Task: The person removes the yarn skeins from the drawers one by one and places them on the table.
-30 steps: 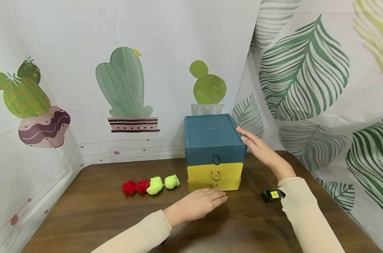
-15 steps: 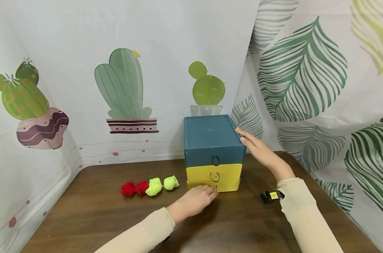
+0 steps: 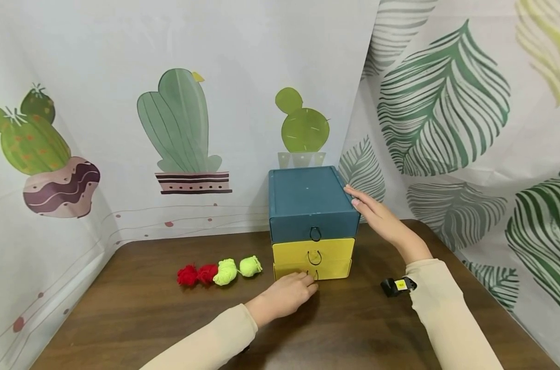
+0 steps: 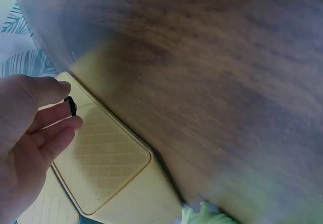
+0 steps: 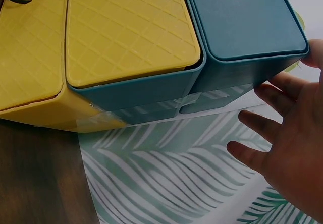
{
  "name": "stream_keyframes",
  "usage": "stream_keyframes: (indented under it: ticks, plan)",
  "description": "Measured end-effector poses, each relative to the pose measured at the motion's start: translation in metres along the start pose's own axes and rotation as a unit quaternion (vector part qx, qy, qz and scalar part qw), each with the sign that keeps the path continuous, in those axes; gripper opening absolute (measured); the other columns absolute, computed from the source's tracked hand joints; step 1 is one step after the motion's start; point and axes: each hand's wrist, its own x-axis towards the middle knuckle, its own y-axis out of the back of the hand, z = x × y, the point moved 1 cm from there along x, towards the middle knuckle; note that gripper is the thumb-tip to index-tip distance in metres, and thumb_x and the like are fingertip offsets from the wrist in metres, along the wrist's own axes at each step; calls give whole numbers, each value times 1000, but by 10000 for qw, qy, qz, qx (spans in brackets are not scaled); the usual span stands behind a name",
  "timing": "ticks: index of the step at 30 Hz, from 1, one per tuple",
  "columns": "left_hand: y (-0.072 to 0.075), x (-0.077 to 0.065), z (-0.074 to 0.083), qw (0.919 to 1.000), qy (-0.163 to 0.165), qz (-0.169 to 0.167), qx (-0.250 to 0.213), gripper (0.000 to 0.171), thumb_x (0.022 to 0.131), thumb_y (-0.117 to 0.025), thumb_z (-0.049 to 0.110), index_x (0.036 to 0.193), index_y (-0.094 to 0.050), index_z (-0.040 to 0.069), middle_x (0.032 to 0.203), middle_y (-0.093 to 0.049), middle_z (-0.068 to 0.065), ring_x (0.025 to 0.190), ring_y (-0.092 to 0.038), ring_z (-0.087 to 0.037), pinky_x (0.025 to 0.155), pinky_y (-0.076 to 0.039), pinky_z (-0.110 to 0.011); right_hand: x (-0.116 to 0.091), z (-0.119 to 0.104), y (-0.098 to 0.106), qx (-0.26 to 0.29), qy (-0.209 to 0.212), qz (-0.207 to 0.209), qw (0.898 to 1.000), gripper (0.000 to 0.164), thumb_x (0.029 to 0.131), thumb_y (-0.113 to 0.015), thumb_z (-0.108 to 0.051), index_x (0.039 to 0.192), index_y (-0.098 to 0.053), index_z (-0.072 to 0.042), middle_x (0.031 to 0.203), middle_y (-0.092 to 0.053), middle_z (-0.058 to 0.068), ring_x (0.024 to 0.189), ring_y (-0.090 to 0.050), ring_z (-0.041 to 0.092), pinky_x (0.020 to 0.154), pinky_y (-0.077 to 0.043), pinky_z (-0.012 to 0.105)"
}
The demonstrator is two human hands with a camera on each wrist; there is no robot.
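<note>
A small stacked drawer unit stands on the table, with a blue top drawer point(image 3: 314, 227) over two yellow drawers point(image 3: 326, 252). My left hand point(image 3: 284, 295) is at the lowest drawer's front. In the left wrist view its curled fingers point(image 4: 55, 133) and thumb hold the black loop handle point(image 4: 72, 106). The lowest yellow drawer point(image 4: 108, 153) looks closed. My right hand point(image 3: 377, 213) rests with straight fingers against the upper right edge of the unit. The right wrist view shows those fingers point(image 5: 275, 100) spread along the blue side, holding nothing.
Left of the unit, two red yarn balls point(image 3: 197, 275) and two yellow-green yarn balls point(image 3: 238, 270) lie in a row on the brown table point(image 3: 146, 308). A patterned curtain point(image 3: 243, 77) hangs close behind. A black wrist camera point(image 3: 395, 286) sticks out from the right sleeve.
My left hand has moved slightly back and left from in front of the lowest drawer, and its fingers have curled onto the loop handle. The right hand stays in place.
</note>
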Motion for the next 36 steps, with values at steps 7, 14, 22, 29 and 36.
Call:
stream_keyframes:
  ticks: [7,14,22,29,36]
  plan:
    - [2,0,4,9999,29,-95,-55,27,88,-67,12,115,-67,13,112,-61,1,108,-58,-13,96,-46,-24,0,2,0,-3,36,20,10000,53,105,-32,-38,153,-26,-14,159,-18,4,146,-13,30,111,-18,60]
    - [8,-2,9,9994,-257,86,-194,23,88,-67,12,111,-69,13,105,-60,3,95,-56,-10,85,-46,-20,0,0,0,42,25,-12,10000,51,106,-33,-32,153,-26,-14,160,-17,5,146,-12,30,112,-17,60]
    - [23,-9,22,9982,-502,275,-193,22,88,-66,14,109,-69,15,100,-59,5,92,-55,-9,81,-46,-21,-1,-4,0,94,17,-60,9999,50,106,-33,-29,153,-25,-14,160,-16,7,146,-12,31,112,-16,61]
    - [34,-16,32,9964,-676,368,-350,21,90,-63,15,109,-69,15,94,-58,7,88,-54,-7,79,-47,-19,0,-3,0,11,33,-23,10000,50,106,-33,-30,153,-25,-14,160,-17,5,146,-12,31,112,-16,60]
    - [40,-21,38,9936,-856,404,-610,19,94,-58,14,108,-69,17,94,-58,8,88,-54,-5,80,-47,-17,-1,-3,0,-11,-17,-54,10000,50,106,-33,-30,153,-24,-15,160,-17,6,146,-12,32,112,-17,60]
